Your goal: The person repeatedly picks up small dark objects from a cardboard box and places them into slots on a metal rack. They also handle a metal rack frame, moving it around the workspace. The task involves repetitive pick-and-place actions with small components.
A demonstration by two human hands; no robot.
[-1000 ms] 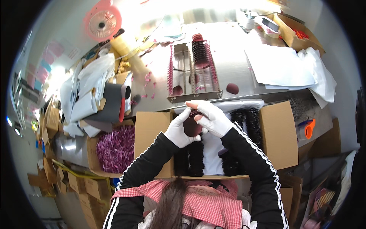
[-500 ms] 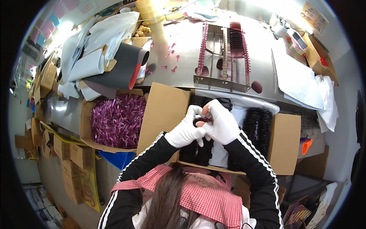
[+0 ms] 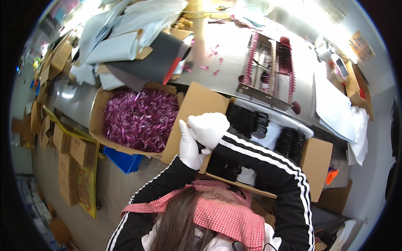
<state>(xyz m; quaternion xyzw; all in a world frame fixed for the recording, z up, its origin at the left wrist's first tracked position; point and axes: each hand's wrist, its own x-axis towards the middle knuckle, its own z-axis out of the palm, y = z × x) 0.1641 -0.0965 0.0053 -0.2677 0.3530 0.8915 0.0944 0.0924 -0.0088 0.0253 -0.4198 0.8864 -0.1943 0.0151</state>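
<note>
I see the left hand [image 3: 191, 148], white-gloved, curled around a small dark piece [image 3: 202, 147] that shows only in part between palm and fingers. The right hand [image 3: 209, 129], also gloved, sits at one o'clock from it, fingers folded under; I cannot tell whether they grip anything or touch the piece. Both are over the raised flap [image 3: 202, 100] of a carton. From the hands, rows of black pieces [image 3: 241, 120] lie at three o'clock, purple strips [image 3: 141, 120] fill a box at ten, and a metal rack [image 3: 264, 97] stands between one and two. I would keep the left grip steady but light, work with the right fingertips in view, and lift the right sleeve [image 3: 268, 154] clear of the carton's contents.
</note>
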